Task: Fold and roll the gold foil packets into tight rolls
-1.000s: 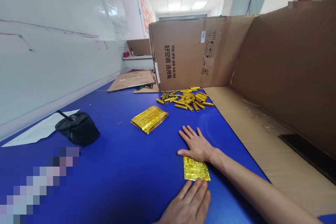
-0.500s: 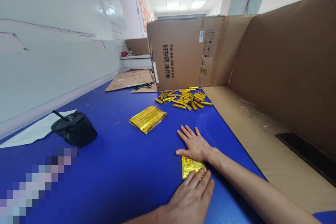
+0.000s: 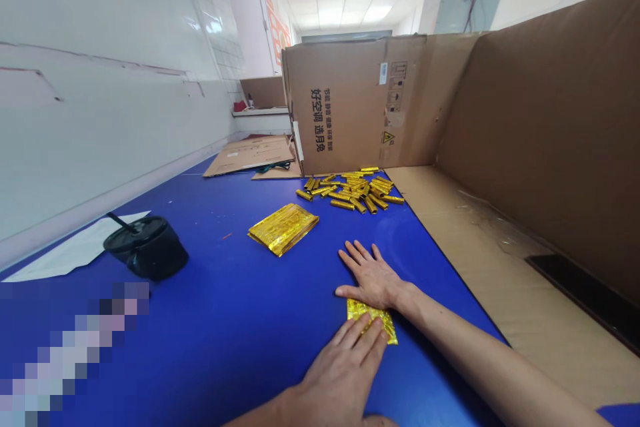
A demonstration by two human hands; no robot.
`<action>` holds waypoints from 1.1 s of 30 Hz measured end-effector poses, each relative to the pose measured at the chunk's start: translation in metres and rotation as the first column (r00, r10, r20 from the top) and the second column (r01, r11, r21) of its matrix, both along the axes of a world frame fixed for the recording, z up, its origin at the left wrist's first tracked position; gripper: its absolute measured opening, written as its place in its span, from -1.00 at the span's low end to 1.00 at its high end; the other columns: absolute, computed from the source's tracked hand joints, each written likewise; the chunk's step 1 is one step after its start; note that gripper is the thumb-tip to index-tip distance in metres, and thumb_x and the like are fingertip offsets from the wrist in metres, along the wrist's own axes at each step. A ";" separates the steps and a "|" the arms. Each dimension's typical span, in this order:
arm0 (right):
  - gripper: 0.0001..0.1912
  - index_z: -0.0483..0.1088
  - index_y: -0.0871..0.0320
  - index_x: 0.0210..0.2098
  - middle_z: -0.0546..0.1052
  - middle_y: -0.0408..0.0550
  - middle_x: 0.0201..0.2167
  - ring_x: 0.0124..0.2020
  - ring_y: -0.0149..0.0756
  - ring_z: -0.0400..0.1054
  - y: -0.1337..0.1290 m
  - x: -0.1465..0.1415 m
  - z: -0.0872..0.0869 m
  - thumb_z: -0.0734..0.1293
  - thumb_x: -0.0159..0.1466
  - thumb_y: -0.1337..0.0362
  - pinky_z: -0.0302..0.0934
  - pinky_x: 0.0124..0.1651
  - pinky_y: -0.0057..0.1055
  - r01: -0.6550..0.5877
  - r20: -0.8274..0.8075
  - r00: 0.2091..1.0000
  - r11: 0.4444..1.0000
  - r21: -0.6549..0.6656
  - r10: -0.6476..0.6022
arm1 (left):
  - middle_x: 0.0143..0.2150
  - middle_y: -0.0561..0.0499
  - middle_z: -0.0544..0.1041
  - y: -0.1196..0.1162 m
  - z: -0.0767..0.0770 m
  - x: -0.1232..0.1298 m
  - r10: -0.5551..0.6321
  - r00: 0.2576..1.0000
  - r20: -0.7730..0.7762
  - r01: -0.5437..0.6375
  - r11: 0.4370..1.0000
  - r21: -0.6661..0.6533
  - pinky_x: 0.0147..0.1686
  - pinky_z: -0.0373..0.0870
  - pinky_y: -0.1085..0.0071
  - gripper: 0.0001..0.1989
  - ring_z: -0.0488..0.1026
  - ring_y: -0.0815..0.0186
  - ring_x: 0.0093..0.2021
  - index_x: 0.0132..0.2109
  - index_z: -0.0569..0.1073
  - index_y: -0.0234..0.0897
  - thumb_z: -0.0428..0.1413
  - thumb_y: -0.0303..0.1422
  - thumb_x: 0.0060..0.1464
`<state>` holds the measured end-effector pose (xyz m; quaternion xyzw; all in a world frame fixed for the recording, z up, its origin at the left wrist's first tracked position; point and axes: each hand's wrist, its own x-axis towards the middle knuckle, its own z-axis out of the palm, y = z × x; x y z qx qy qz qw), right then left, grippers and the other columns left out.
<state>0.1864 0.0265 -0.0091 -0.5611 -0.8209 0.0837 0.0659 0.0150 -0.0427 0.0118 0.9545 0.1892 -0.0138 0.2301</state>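
On the blue table lies a shiny gold foil sheet (image 3: 390, 333), partly covered by both hands. My right hand (image 3: 374, 281) rests flat across its far end with the fingers spread. Stretched out over the near part of the sheet are the fingers of my left hand (image 3: 345, 363), palm down, gripping nothing. Farther off to the left sits a flat stack of gold foil sheets (image 3: 283, 229). Beyond it, several small gold foil tubes (image 3: 360, 190) form a loose heap at the table's far side.
A dark lidded mug (image 3: 150, 250) with a stick in it stands on the left beside a white paper (image 3: 60, 257). Large cardboard boxes (image 3: 360, 93) wall off the far side and the right. Flattened cardboard (image 3: 245, 153) lies at the back left.
My left hand has shifted left and slightly forward over the foil sheet, uncovering its near right corner. My right hand has stayed in place. The view has tilted slightly.
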 end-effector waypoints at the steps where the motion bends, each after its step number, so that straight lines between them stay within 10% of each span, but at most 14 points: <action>1: -0.17 -0.17 0.18 0.20 -0.19 0.07 0.23 0.21 -0.04 -0.43 0.000 0.000 0.000 -0.04 0.10 -0.21 -0.49 0.11 0.04 -0.001 -0.008 1.000 1.000 0.008 0.001 | 0.24 -0.18 -0.16 0.000 -0.006 0.000 0.005 1.000 -0.003 -0.004 1.000 0.023 0.14 -0.23 0.16 -0.13 -0.25 0.11 0.22 0.22 -0.15 -0.38 -0.16 0.13 -0.08; 14: -0.19 -0.26 0.22 0.21 -0.04 0.11 0.20 0.19 -0.11 -0.21 -0.003 -0.004 0.018 -0.07 0.14 -0.18 -0.31 0.12 -0.07 0.121 -0.098 0.987 0.991 -0.060 -0.126 | 0.23 -0.27 -0.20 -0.005 -0.019 0.000 -0.026 1.000 0.009 0.024 0.988 0.155 0.15 -0.28 0.19 -0.07 -0.35 0.10 0.22 0.21 -0.20 -0.51 -0.21 0.15 -0.08; 22: -0.17 -0.16 0.19 0.20 -0.20 0.09 0.23 0.21 -0.09 -0.46 -0.008 -0.014 0.005 -0.03 0.10 -0.21 -0.51 0.12 0.01 0.047 -0.008 0.999 0.999 -0.027 -0.047 | 0.24 -0.27 -0.21 -0.005 -0.021 0.001 -0.030 1.000 0.009 0.029 0.989 0.142 0.14 -0.29 0.17 -0.09 -0.32 0.09 0.22 0.21 -0.23 -0.49 -0.21 0.13 -0.07; 33: -0.32 0.00 0.24 0.14 0.15 0.13 0.13 0.14 -0.12 -0.04 0.003 0.009 0.010 0.06 0.17 -0.06 -0.15 0.09 -0.12 0.178 -0.187 0.969 0.980 0.087 -0.160 | 0.22 -0.22 -0.07 -0.005 -0.006 -0.001 0.018 0.998 0.053 -0.022 0.997 0.074 0.13 -0.20 0.16 -0.14 -0.18 0.09 0.21 0.20 -0.10 -0.40 -0.10 0.10 -0.10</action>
